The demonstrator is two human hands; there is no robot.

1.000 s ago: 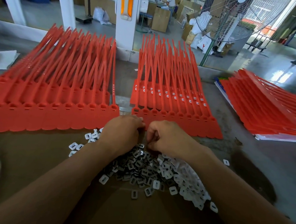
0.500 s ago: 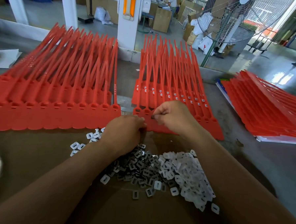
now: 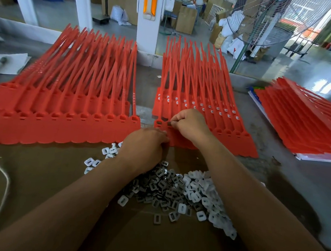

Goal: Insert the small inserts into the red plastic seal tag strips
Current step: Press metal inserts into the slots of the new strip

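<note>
Small insert [image 3: 169,123] — dark, squarish — pinched by right hand [image 3: 189,124].

A narrow lane of bare worktop [image 3: 145,112] ran between the left sheet of red strips [image 3: 65,124] and the middle sheet [image 3: 209,112], closed at its far end by a white post [image 3: 145,47]. Its near mouth was blocked by the left hand [image 3: 146,145] and the right hand [image 3: 189,124], which pinched an insert [image 3: 169,123] over the middle sheet's near-left corner. A wider grey gap lay open between the middle sheet and the right stack [image 3: 304,123]. Nearer, the heap of inserts [image 3: 186,191] filled the space between the forearms. The brown board [image 3: 42,186] left of it lay free up to a cord [image 3: 7,182].
</note>
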